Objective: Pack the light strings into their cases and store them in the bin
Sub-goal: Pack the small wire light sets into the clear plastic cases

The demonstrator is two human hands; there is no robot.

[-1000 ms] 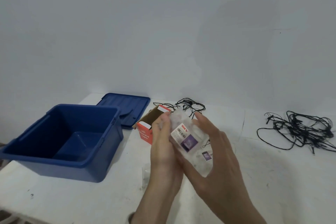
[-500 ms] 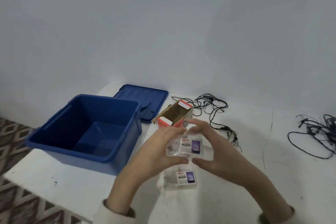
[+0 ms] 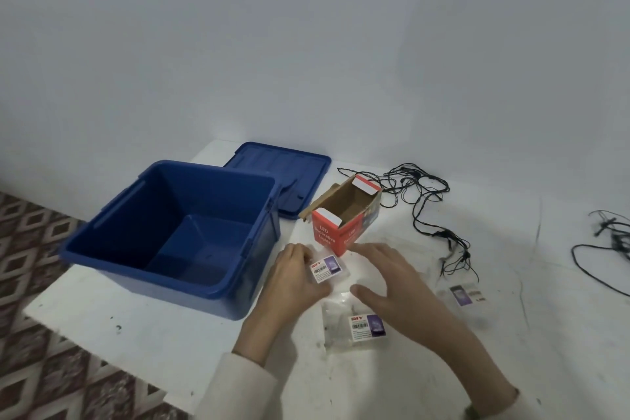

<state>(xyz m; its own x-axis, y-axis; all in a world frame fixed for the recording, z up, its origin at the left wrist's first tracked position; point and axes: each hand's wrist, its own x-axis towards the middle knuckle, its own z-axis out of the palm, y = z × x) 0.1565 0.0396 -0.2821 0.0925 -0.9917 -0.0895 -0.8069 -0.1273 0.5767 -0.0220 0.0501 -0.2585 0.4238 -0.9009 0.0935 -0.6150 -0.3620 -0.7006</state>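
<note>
Head camera, looking down at a white table against a plain wall.

An open blue storage bin stands at the table's left, with nothing visible inside it. Its blue lid lies flat just behind it. Beside the bin sits a red cardboard box printed "LED Decorative Lights", with its top flaps open.

In front of the box, the left hand pinches a clear plastic case with a small printed label, thumb under its near edge and fingers curled over its far-left corner. The right hand is spread wide with straight fingers at the case's right side; it seems to touch the clear plastic, though the edge is hard to make out.

A second clear case lies on the table below the hands, and a third clear case lies to the right.

A loose black light string sprawls behind the box, not packed. Another tangled light string lies at the right edge.
</note>
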